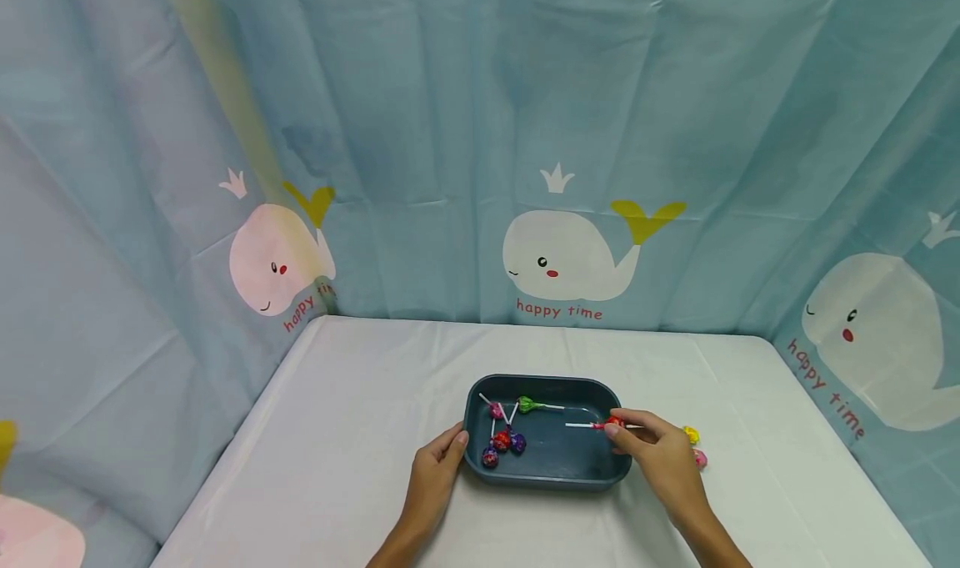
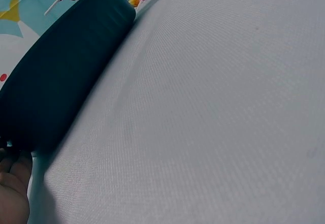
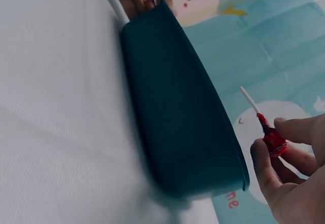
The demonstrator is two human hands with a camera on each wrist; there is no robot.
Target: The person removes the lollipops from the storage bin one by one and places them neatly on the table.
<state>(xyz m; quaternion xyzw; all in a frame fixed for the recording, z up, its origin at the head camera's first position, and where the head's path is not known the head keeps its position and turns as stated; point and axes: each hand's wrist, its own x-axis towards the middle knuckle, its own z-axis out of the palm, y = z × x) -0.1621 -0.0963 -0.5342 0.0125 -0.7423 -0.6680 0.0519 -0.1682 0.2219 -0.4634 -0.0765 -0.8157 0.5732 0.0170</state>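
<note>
My right hand (image 1: 663, 459) pinches a red-wrapped lollipop (image 3: 274, 142) by its candy end, between thumb and fingers, over the right end of a dark blue-green tray (image 1: 562, 461). In the head view its white stick points left, across the tray. With the thumb at the rim, my left hand (image 1: 429, 483) holds the tray's left end. Inside the tray, mostly to the left, lie several lollipops: a green one (image 1: 526, 404), a pink one (image 1: 495, 411), a red one (image 1: 502, 441) and purple ones (image 1: 518, 444).
On the white-covered table (image 1: 360, 401), a yellow lollipop (image 1: 691, 434) and a pink lollipop (image 1: 701, 459) lie right of the tray, partly behind my right hand. A light blue curtain (image 1: 420, 251) printed with whales hangs behind the table and along both sides.
</note>
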